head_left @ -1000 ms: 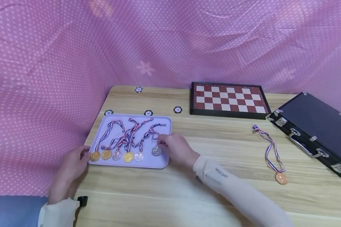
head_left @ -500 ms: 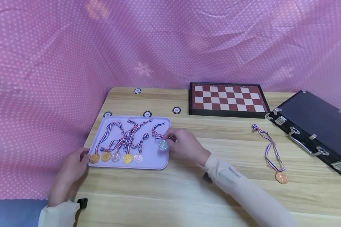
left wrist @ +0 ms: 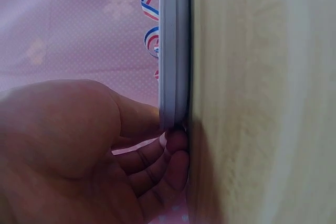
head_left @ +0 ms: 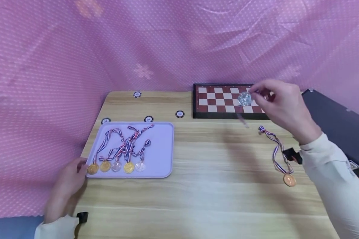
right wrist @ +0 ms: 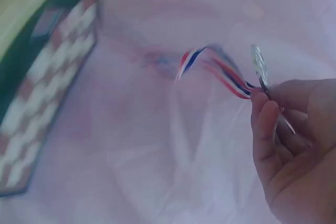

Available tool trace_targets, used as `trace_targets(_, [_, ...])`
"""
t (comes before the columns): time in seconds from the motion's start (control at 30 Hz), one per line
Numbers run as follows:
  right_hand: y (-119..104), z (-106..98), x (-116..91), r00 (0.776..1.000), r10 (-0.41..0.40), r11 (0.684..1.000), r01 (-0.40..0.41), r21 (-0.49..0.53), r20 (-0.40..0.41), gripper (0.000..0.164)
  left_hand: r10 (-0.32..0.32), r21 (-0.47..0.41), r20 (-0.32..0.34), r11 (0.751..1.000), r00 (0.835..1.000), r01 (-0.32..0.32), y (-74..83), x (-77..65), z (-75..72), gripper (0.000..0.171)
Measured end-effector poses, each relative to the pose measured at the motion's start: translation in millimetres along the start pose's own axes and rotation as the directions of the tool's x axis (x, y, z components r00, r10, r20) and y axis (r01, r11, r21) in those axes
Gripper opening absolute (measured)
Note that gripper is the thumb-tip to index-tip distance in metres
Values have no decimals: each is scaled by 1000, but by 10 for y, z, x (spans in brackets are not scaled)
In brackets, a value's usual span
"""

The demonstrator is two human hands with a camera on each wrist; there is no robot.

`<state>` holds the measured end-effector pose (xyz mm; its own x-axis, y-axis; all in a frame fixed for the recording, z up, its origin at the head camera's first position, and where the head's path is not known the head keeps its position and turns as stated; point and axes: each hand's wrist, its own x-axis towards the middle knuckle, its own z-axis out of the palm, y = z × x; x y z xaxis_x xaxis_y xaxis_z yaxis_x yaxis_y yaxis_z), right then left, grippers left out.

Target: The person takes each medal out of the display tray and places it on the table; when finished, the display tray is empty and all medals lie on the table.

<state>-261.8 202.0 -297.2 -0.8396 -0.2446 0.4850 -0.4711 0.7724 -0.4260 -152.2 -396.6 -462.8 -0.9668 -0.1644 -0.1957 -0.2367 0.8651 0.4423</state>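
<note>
My right hand (head_left: 287, 104) is raised in front of the chessboard, pinching a silver medal (head_left: 244, 99) by its upper edge. In the right wrist view the medal's striped ribbon (right wrist: 231, 74) trails from the fingertips, partly blurred. At the near left corner of the lavender tray (head_left: 161, 156), my left hand (head_left: 70, 177) pinches the rim, with the thumb against the edge and the fingers curled under it. On the tray lie several gold and silver medals in a row, including a gold medal (head_left: 128, 167), their ribbons (head_left: 128, 146) tangled behind them.
A bronze medal (head_left: 289, 180) lies on the table at right, its ribbon stretched away. The chessboard (head_left: 218, 114) stands at the back, and a black case (head_left: 335, 122) is at far right, partly behind my arm. Several poker chips, one a black chip (head_left: 179, 114), lie behind the tray.
My right hand has lifted the silver medal off the tray and carried it right and up, toward the chessboard. My left hand stays at the tray's corner.
</note>
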Motion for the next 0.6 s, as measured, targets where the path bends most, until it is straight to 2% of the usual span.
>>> trace_targets(0.07, [196,-9,-159,998,20,998,-16,-54,66,13,-8,11,7,1000,1000,8,11,18,8,44])
trace_targets(0.13, [405,73,-349,984,52,996,-39,-79,168,15,-10,15,9,1000,1000,10,11,22,20,44])
trace_targets(0.3, [795,386,-881,916,95,995,-78,-60,391,17,13,33,-14,999,1000,-13,-12,20,38,42])
trace_targets(0.4, [877,542,-1112,880,76,997,-77,-17,469,17,10,51,-19,999,1000,-9,-29,14,18,43])
trace_targets(0.47, [894,597,-1226,865,83,996,-94,-3,496,18,12,59,-20,998,1000,-10,-29,17,14,43])
trace_targets(0.6, [896,611,-1374,847,94,994,-111,2,523,21,6,65,-5,998,1000,-6,-12,22,20,43])
